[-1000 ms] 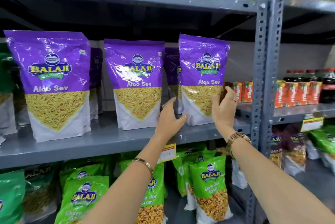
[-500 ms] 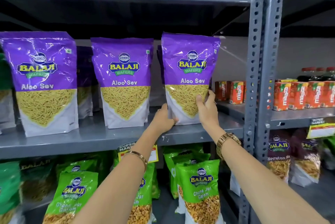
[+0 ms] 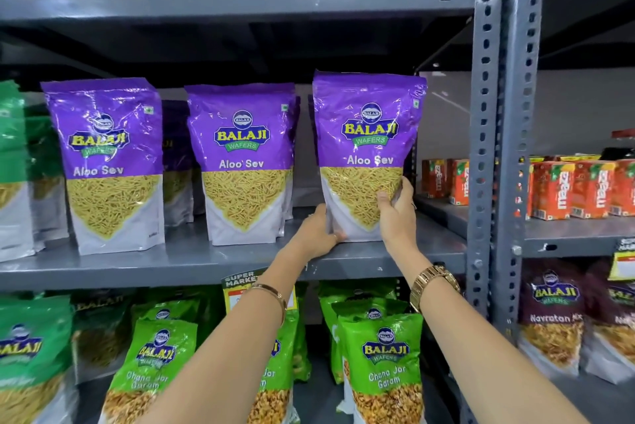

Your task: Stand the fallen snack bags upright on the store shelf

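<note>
At centre frame my left hand cups the lower left corner of the purple Aloo Sev bag, my right hand clamps its lower right edge; it stands on the grey shelf. The crinkly film looks light, soft and slippery, so low at the filled base grips best. A second ago both hands were open, barely touching it.
</note>
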Demonstrator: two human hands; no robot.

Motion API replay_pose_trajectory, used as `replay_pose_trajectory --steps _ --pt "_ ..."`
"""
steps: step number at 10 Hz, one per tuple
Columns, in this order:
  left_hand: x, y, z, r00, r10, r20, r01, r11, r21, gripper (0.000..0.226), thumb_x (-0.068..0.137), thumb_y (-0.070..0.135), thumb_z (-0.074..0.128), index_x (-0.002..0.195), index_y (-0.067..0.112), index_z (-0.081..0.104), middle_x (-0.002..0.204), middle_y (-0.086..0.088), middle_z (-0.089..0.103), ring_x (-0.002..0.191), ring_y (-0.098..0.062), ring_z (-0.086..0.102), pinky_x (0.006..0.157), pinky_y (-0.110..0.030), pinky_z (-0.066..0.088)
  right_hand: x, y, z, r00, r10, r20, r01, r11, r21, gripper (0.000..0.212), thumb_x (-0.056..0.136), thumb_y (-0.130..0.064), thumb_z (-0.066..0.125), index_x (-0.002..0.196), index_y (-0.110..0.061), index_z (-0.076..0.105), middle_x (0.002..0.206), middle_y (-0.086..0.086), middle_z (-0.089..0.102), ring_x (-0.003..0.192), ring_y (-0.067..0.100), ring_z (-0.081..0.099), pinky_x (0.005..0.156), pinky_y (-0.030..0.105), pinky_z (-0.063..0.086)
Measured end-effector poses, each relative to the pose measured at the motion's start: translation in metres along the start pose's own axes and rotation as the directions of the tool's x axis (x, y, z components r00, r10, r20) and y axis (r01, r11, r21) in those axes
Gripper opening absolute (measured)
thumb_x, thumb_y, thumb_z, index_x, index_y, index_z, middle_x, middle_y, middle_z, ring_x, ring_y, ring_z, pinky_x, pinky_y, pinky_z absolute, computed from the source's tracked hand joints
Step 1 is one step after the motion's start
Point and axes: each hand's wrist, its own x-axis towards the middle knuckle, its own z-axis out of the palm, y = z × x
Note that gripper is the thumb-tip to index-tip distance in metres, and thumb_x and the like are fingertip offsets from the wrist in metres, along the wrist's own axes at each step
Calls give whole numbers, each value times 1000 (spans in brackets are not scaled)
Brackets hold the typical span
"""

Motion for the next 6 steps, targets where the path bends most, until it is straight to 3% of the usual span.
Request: replay_pose_trajectory --steps 3,5,6 --pt "3 -4 5 999 -25 -37 22 996 -82 64 84 33 60 136 9 31 136 -12 48 124 -29 43 89 -30 34 -3 1 -3 998 -63 -9 62 997 -36 62 88 -33 48 143 -21 22 144 6 41 131 24 37 109 46 31" --pt "-10 -2 0 975 -88 -204 13 938 -347 58 88 21 58 138 7 31 141 -12 44 129 -27 43 106 -34 35 -16 -3 -4 980 -200 -22 196 973 -125 70 86 -32 49 145 -14 16 152 12 25 140 24 21 115 38 19" --pt "-26 6 -8 903 -120 -413 -70 907 -415 42 88 10 55 128 6 44 129 -12 55 121 -26 51 94 -25 38 -23 -9 -2 960 -276 -48 254 928 -271 71 84 -32 49 144 -11 17 153 15 20 142 28 15 116 47 10"
